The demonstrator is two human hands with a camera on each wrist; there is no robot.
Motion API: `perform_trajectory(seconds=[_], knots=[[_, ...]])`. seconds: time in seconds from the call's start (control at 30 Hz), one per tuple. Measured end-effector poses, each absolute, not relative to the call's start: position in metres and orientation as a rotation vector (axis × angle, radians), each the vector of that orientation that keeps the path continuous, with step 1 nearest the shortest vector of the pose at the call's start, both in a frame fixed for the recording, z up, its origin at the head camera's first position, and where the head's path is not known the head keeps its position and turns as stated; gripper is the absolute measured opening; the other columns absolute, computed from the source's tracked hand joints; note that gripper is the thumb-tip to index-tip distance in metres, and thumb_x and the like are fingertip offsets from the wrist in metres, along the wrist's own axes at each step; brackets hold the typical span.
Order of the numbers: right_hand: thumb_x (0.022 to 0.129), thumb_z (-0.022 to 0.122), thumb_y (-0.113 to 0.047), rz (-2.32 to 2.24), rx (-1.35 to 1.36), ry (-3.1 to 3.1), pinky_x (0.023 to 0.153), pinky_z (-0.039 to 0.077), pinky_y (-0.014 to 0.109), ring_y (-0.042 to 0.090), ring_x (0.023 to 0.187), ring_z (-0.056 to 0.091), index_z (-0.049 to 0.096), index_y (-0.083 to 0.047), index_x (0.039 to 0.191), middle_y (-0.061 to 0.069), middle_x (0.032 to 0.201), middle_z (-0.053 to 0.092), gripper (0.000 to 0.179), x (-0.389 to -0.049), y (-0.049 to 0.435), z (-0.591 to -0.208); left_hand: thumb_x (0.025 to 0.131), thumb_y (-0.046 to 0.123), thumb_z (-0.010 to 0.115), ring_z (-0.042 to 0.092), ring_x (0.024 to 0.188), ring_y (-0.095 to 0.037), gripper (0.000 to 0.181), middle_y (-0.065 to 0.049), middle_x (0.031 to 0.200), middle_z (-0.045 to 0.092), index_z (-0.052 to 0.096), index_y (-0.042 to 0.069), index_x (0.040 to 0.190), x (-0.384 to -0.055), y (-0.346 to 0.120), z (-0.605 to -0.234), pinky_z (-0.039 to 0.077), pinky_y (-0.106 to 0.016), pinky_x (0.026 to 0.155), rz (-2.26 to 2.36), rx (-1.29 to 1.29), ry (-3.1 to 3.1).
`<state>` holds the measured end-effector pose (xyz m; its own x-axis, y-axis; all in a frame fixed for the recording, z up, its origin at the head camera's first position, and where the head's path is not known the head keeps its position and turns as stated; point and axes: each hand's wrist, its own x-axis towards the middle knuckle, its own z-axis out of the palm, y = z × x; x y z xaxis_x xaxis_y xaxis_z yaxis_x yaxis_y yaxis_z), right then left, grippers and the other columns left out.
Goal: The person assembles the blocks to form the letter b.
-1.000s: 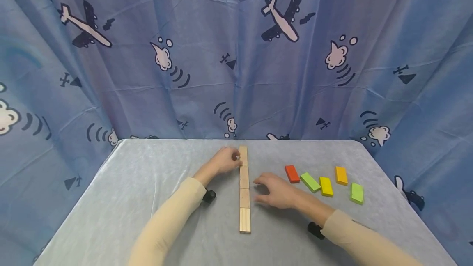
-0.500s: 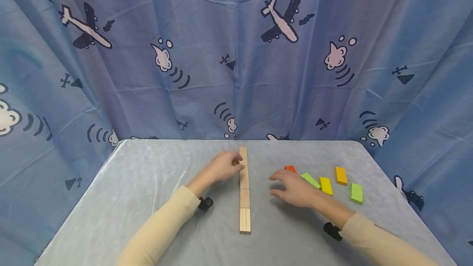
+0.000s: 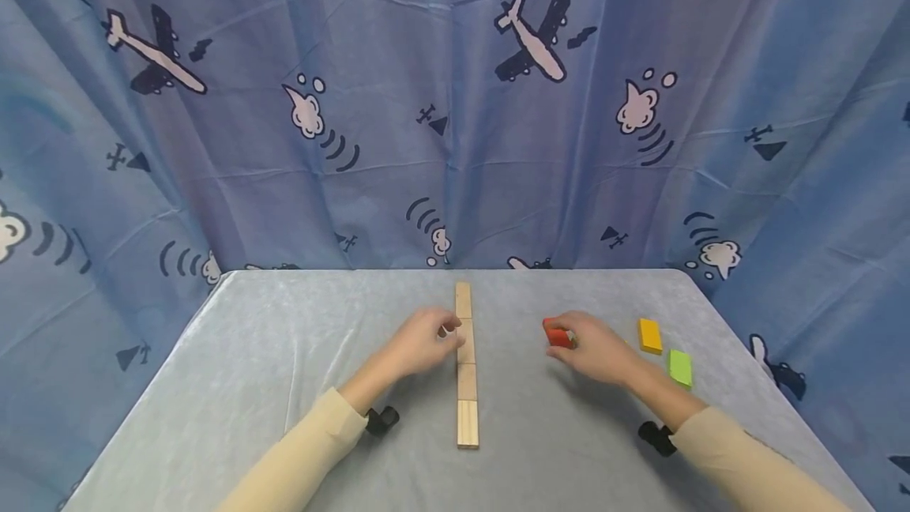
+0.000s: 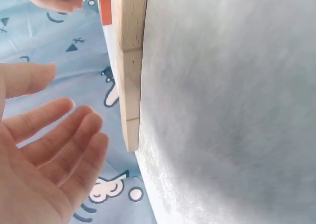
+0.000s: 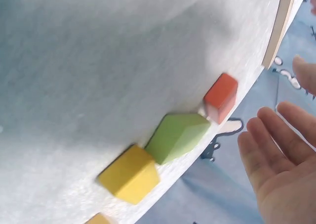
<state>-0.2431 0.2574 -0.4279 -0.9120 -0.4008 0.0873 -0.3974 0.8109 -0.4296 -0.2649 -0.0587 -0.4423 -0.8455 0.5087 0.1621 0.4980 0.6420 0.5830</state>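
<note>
Several plain wooden blocks [image 3: 466,382] lie end to end in a straight row running away from me. My left hand [image 3: 423,344] hovers by the row's left side, thumb and fingers apart with nothing between them; the left wrist view shows its palm and loosely bent fingers [image 4: 81,159]. Over the coloured blocks is my right hand [image 3: 596,348], its fingers spread near a red block [image 3: 557,336]. In the right wrist view these fingers [image 5: 269,135] hold nothing, and the red block [image 5: 222,96] rests on the table beside a green block [image 5: 178,135] and a yellow one [image 5: 132,173].
An orange-yellow block [image 3: 650,336] and another green block [image 3: 679,368] lie to the right of my right hand. A pale cloth covers the table [image 3: 284,322]. Behind its far edge hangs a blue curtain [image 3: 384,101] printed with planes.
My right hand has moved right, from beside the wooden row to over the coloured blocks, covering some of them. My left hand has drawn back toward me along the row.
</note>
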Motion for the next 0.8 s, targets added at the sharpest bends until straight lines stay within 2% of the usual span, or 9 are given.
perform_trajectory(seconds=[0.2, 0.5, 0.63, 0.8], knots=[[0.093, 0.076, -0.025, -0.708, -0.512, 2.981, 0.096, 0.05, 0.058, 0.039, 0.113, 0.061, 0.065, 0.004, 0.129, 0.02, 0.126, 0.065, 0.048, -0.25, 0.265, -0.43, 0.096, 0.023, 0.07, 0.064, 0.102, -0.026, 0.036, -0.013, 0.114, 0.068, 0.067, 0.0, 0.123, -0.248, -0.062, -0.446, 0.054, -0.041, 0.087, 0.977, 0.84, 2.795], [0.091, 0.078, -0.032, -0.697, -0.368, 2.932, 0.098, 0.049, 0.058, 0.04, 0.115, 0.06, 0.061, 0.007, 0.131, 0.025, 0.129, 0.063, 0.059, -0.268, 0.269, -0.436, 0.093, 0.029, 0.074, 0.064, 0.102, -0.024, 0.044, -0.011, 0.117, 0.066, 0.065, 0.003, 0.127, -0.231, -0.062, -0.453, 0.054, -0.04, 0.087, 0.995, 0.784, 2.785], [0.091, 0.078, -0.032, -0.675, -0.324, 2.903, 0.098, 0.05, 0.056, 0.037, 0.111, 0.061, 0.061, 0.008, 0.131, 0.025, 0.127, 0.064, 0.059, -0.272, 0.266, -0.439, 0.09, 0.03, 0.078, 0.062, 0.102, -0.023, 0.049, -0.009, 0.117, 0.065, 0.064, 0.004, 0.129, -0.223, -0.061, -0.458, 0.053, -0.038, 0.086, 0.972, 0.772, 2.758], [0.09, 0.078, -0.029, -0.633, -0.322, 2.902, 0.092, 0.052, 0.051, 0.03, 0.098, 0.062, 0.062, 0.01, 0.128, 0.022, 0.119, 0.067, 0.057, -0.276, 0.262, -0.442, 0.086, 0.036, 0.081, 0.061, 0.104, -0.022, 0.058, -0.008, 0.116, 0.064, 0.064, 0.007, 0.132, -0.217, -0.06, -0.459, 0.053, -0.037, 0.087, 0.922, 0.74, 2.753]])
